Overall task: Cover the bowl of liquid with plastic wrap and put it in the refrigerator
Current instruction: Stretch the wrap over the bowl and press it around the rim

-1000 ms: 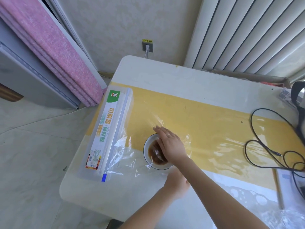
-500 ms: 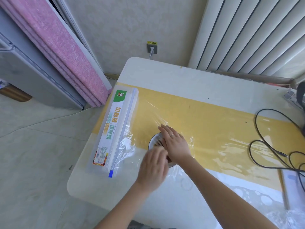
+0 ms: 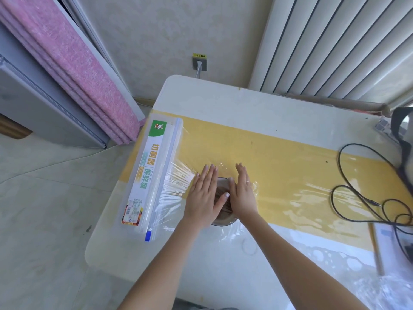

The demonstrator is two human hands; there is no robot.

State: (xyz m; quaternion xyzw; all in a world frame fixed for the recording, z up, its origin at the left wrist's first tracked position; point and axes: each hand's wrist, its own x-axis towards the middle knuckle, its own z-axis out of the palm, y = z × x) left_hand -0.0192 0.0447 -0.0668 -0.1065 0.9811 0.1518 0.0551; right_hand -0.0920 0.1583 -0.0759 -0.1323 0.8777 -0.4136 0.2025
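Both palms flatten plastic wrap [image 3: 178, 175] over the bowl [image 3: 223, 218]: left hand [image 3: 204, 198] and right hand [image 3: 242, 195], fingers straight, gripping nothing. Sealing well likely means smoothing outward past the rim, keeping the film taut toward the dispenser box [image 3: 149, 175].

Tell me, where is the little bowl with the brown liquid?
In the head view, the small round bowl of brown liquid sits mid-table under both hands, just right of the long plastic-wrap cutter box.

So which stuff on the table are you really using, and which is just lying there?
Being used:
- bowl of brown liquid
- plastic wrap stretched over it
- wrap dispenser box
- left hand and right hand, pressing flat on the wrap

Just lying there:
- black cable
- black strap
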